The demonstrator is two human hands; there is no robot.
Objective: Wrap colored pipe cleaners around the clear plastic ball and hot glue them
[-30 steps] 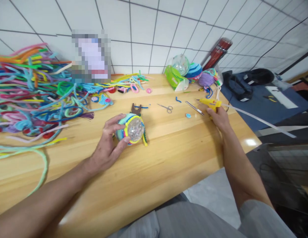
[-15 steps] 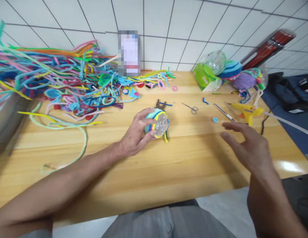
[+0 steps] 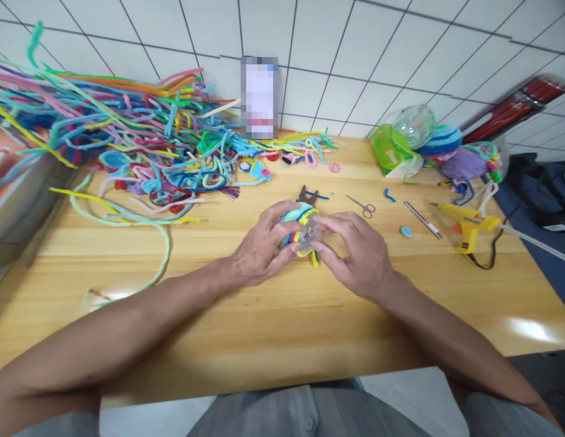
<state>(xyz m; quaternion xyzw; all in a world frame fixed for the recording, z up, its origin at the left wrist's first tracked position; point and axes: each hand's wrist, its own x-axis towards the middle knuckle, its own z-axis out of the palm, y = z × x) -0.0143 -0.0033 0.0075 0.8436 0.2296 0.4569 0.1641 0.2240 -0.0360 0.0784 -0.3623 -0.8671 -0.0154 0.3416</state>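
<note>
A clear plastic ball wrapped in coloured pipe cleaners (image 3: 301,227) rests on the wooden table (image 3: 264,315) at its middle. My left hand (image 3: 259,250) curls round the ball's left side, thumb under it and fingers over the top. From the right, my right hand (image 3: 359,255) closes on the same ball with its fingers bent against the clear face. A yellow pipe-cleaner end sticks out below the ball between the two hands.
A big heap of coloured pipe cleaners (image 3: 127,139) fills the back left. Behind the ball lie small pliers (image 3: 307,195), scissors (image 3: 362,206), a metal tool (image 3: 422,219) and a yellow glue gun (image 3: 466,226). Finished wrapped balls (image 3: 428,142) stand at the back right.
My right hand let go of the glue gun, which now lies on the table, and swung left onto the ball. The left hand kept hold of the ball.
</note>
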